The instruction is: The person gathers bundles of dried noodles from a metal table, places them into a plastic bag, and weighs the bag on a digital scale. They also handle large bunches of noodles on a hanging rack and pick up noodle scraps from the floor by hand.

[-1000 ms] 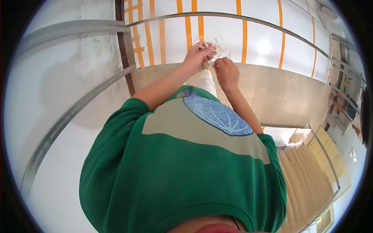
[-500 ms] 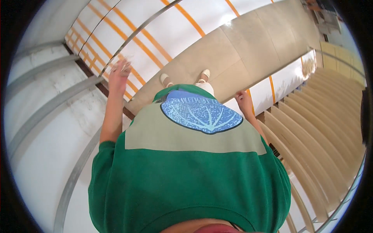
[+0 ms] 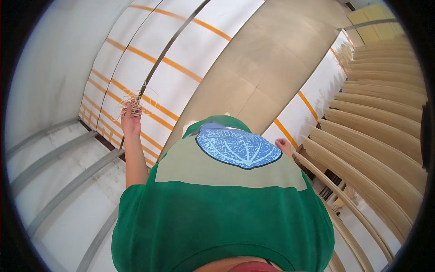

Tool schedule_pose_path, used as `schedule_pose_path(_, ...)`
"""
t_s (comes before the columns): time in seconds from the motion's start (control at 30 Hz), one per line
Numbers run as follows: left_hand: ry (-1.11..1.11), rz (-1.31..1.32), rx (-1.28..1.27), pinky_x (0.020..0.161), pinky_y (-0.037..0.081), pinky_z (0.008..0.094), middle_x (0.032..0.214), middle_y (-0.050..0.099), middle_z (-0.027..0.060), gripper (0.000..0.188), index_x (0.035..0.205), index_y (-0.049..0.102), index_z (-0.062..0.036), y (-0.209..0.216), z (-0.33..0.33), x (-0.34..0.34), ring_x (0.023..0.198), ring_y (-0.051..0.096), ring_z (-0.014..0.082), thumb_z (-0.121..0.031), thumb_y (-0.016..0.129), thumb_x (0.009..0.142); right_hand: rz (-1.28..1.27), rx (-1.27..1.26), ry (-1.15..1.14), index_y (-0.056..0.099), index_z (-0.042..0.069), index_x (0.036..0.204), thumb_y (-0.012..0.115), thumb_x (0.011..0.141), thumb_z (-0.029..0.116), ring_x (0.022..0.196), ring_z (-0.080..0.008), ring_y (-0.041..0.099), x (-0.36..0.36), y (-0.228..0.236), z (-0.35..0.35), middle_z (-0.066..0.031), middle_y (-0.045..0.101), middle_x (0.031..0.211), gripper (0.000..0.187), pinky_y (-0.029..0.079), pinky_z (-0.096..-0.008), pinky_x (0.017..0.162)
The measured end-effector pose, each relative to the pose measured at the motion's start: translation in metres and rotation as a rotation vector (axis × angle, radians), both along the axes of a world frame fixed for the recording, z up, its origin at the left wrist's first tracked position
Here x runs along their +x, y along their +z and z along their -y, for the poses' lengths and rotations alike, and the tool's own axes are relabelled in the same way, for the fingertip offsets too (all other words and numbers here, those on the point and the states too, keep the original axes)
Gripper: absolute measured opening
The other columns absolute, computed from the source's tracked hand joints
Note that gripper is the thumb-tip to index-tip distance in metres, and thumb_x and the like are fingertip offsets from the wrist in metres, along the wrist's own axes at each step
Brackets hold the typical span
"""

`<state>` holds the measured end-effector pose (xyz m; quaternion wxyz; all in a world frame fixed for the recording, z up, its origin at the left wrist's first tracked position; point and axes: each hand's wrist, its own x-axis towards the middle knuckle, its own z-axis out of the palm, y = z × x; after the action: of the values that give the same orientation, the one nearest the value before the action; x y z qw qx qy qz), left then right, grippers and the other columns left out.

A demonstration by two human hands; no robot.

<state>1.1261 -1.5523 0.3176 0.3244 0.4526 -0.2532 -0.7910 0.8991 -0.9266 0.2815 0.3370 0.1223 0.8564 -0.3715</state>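
My left hand [image 3: 130, 121] is raised at the left, its fingers closed around a tangle of thin, pale noodle strands [image 3: 132, 105]. Loose ends stick out of the bunch on all sides. At my right side, low by the hip, hangs my right hand [image 3: 284, 147]. Its fingers are curled in, and nothing shows in them. Close to that hand, long curtains of pale noodles [image 3: 376, 115] hang in rows at the right.
Metal rails [image 3: 68, 163] run along the left side beside a white wall [image 3: 50, 81]. White floor panels [image 3: 149, 41] with orange stripes flank a tan walkway [image 3: 244, 68]. Bare rods [image 3: 353, 204] extend at the lower right. More loose strands [image 3: 345, 54] lie heaped at the far right.
The view has turned and moved along the walkway. My left hand still holds the noodle tangle, now seen more clearly. My right hand has drawn back closer to my body.
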Motion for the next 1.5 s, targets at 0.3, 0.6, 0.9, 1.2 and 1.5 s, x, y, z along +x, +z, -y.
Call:
schedule_pose_path(0.3, -0.218, -0.033, -0.001, 0.076, 0.052, 0.0327, 0.101, 0.062, 0.0100, 0.017, 0.102, 0.055, -0.0032, 0.057, 0.028, -0.118, 0.091, 0.060, 0.0208, -0.013, 0.054, 0.089, 0.025, -0.087, -0.223, 0.058, 0.007, 0.088, 0.061, 0.082, 0.019, 0.063, -0.0101, 0.057, -0.027, 0.019, 0.071, -0.0008, 0.059, 0.075, 0.014, 0.045, -0.0239, 0.053)
schedule_pose_path(0.6, -0.476, -0.068, -0.020, 0.074, 0.051, 0.0319, 0.098, 0.061, 0.0086, 0.018, 0.102, 0.055, -0.0033, 0.066, 0.026, -0.476, 0.088, 0.060, 0.0192, -0.015, 0.055, 0.088, 0.051, -0.004, -0.330, 0.059, 0.005, 0.069, 0.064, 0.078, 0.024, 0.057, -0.0088, 0.056, -0.153, -0.048, 0.010, -0.0001, 0.058, 0.063, 0.022, 0.042, -0.0235, 0.051)
schedule_pose_path(0.9, -0.647, -0.221, -0.083, 0.081, 0.050, 0.0344, 0.103, 0.060, 0.0120, 0.023, 0.106, 0.054, 0.0005, 0.060, -0.080, -0.699, 0.091, 0.059, 0.0211, -0.017, 0.052, 0.090, -0.022, 0.042, -0.380, 0.060, 0.007, 0.067, 0.065, 0.075, 0.022, 0.057, -0.0103, 0.055, -0.299, -0.075, -0.086, -0.0017, 0.057, 0.059, 0.018, 0.044, -0.0250, 0.049)
schedule_pose_path(1.2, -0.516, -0.203, -0.085, 0.082, 0.051, 0.0357, 0.107, 0.058, 0.0135, 0.025, 0.108, 0.050, 0.0027, 0.098, -0.142, -0.739, 0.096, 0.057, 0.0241, -0.015, 0.052, 0.090, -0.137, -0.130, -0.520, 0.058, 0.007, 0.075, 0.064, 0.076, 0.018, 0.056, -0.0102, 0.056, -0.525, -0.002, -0.131, -0.0007, 0.058, 0.063, 0.013, 0.044, -0.0240, 0.048)
schedule_pose_path(1.5, -0.481, -0.160, -0.092, 0.078, 0.052, 0.0331, 0.104, 0.059, 0.0127, 0.025, 0.106, 0.052, 0.0028, 0.078, -0.085, -0.841, 0.091, 0.058, 0.0219, -0.016, 0.053, 0.090, 0.043, -0.153, -0.453, 0.055, 0.009, 0.078, 0.061, 0.080, 0.019, 0.064, -0.0110, 0.056, -0.612, -0.008, -0.049, 0.0000, 0.056, 0.070, 0.012, 0.044, -0.0243, 0.053)
